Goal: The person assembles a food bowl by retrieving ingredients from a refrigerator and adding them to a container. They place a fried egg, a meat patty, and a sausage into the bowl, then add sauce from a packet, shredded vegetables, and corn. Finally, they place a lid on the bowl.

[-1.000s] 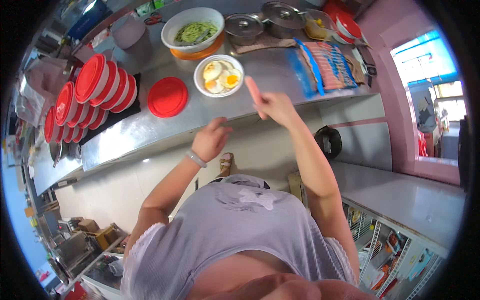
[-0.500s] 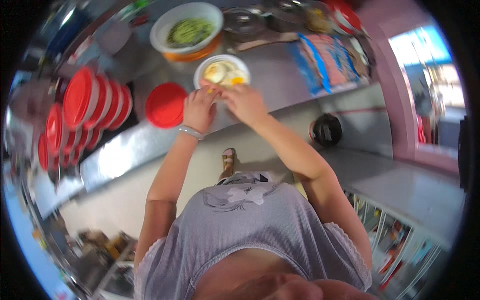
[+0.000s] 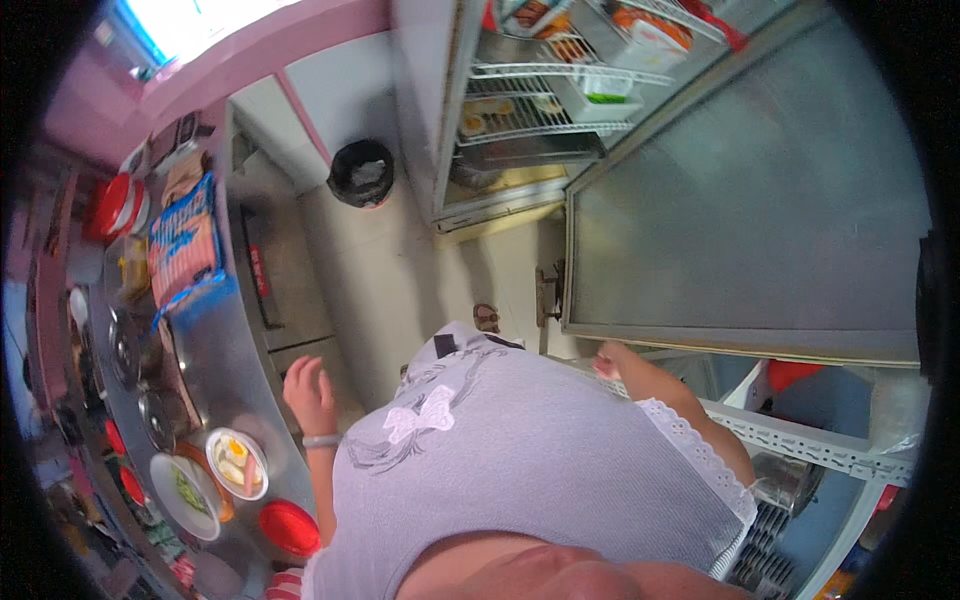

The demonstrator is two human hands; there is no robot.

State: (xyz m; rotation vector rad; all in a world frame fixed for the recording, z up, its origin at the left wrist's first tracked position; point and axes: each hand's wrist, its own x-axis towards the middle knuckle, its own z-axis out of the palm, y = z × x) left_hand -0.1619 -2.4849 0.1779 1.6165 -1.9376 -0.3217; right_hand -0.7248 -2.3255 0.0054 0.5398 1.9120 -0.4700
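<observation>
Left hand (image 3: 312, 392) open, fingers loosely spread, empty, beside counter (image 3: 215, 350); egg bowl (image 3: 238, 463) below fingers. Right hand (image 3: 606, 358) mostly hidden, at fridge door (image 3: 745, 210) edge, finger state unclear.

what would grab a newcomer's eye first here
The open fridge door fills the right, with the right hand at its lower edge. The left hand hangs open beside the steel counter, where an egg bowl sits near a red lid.

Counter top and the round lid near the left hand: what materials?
Counter top: looks like brushed stainless steel, grey with soft streaky reflections. Round lid: likely plastic, uniform glossy red with a raised rim. Left hand hovers beside the counter edge, fingers spread.
</observation>
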